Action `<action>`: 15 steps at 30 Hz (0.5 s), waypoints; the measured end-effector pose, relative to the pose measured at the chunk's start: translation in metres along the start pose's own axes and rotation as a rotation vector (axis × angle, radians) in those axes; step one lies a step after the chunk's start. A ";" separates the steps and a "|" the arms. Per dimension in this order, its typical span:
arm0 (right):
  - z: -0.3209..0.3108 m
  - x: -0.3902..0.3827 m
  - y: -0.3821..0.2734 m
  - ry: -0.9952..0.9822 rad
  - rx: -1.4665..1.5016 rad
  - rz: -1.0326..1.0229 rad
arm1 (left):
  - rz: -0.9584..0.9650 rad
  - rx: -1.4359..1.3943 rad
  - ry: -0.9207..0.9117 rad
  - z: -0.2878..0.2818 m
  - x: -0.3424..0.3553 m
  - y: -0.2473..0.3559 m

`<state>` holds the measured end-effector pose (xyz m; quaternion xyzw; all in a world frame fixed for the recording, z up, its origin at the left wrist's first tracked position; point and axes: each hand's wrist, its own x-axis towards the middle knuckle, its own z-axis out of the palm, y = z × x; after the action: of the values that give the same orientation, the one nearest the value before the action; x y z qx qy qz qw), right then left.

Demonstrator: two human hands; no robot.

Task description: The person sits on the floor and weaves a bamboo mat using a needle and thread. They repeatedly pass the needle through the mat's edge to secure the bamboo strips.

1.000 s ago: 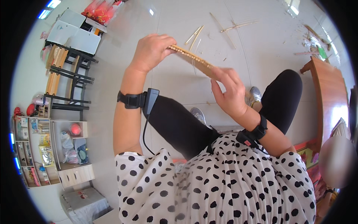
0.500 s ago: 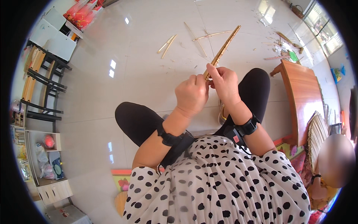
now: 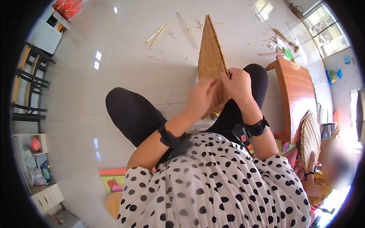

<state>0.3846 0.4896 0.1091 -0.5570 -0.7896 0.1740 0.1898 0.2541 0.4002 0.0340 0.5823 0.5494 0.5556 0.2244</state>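
A flat tan panel of packed stalks (image 3: 209,51) stands on edge between my knees, its long beaded edge pointing away from me and a thin pale strand lying across its face. My right hand (image 3: 237,85) is closed on its near right edge, thumb pressed against the face. At the panel's lower left face is my left hand (image 3: 201,93), blurred by motion; whether its bent fingers pinch anything is unclear.
Loose pale sticks (image 3: 156,34) and scraps lie on the tiled floor ahead. A wooden bench (image 3: 294,91) is at my right, beside a co-worker in yellow (image 3: 317,182) holding a pleated straw-coloured piece (image 3: 310,129). Stacked stools (image 3: 30,83) and shelving (image 3: 26,159) line the left.
The panel has swung from sideways to pointing away from me and now shows its broad face. My left hand came down and rightward from the far end to the panel's near part.
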 end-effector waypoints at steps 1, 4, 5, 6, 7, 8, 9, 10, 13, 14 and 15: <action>0.000 0.001 0.001 0.026 -0.021 -0.025 | -0.068 -0.070 0.050 0.002 0.006 -0.007; -0.011 0.000 0.000 0.009 0.089 0.035 | -0.048 -0.143 0.138 0.004 0.027 -0.011; -0.016 0.000 0.003 -0.011 0.117 0.044 | 0.011 -0.166 0.165 0.007 0.033 -0.009; -0.019 -0.001 0.004 -0.012 0.154 0.039 | 0.070 -0.189 0.192 0.012 0.038 -0.004; -0.022 -0.001 0.005 -0.014 0.191 0.035 | 0.129 -0.211 0.219 0.016 0.043 0.001; -0.025 -0.002 0.006 -0.011 0.231 0.035 | 0.165 -0.203 0.248 0.020 0.047 0.005; -0.028 -0.003 0.008 -0.019 0.264 0.034 | 0.201 -0.196 0.276 0.023 0.050 0.008; -0.030 -0.005 0.008 -0.033 0.303 0.043 | 0.237 -0.188 0.305 0.025 0.053 0.012; -0.038 -0.010 0.005 -0.068 0.398 0.064 | 0.320 -0.137 0.321 0.024 0.059 0.018; -0.042 -0.011 0.001 -0.079 0.409 0.071 | 0.358 -0.123 0.323 0.023 0.061 0.020; -0.045 -0.013 -0.001 -0.090 0.420 0.078 | 0.396 -0.109 0.326 0.021 0.064 0.020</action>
<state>0.4096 0.4799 0.1473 -0.5273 -0.7215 0.3665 0.2592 0.2669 0.4585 0.0711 0.5685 0.4227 0.7040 0.0509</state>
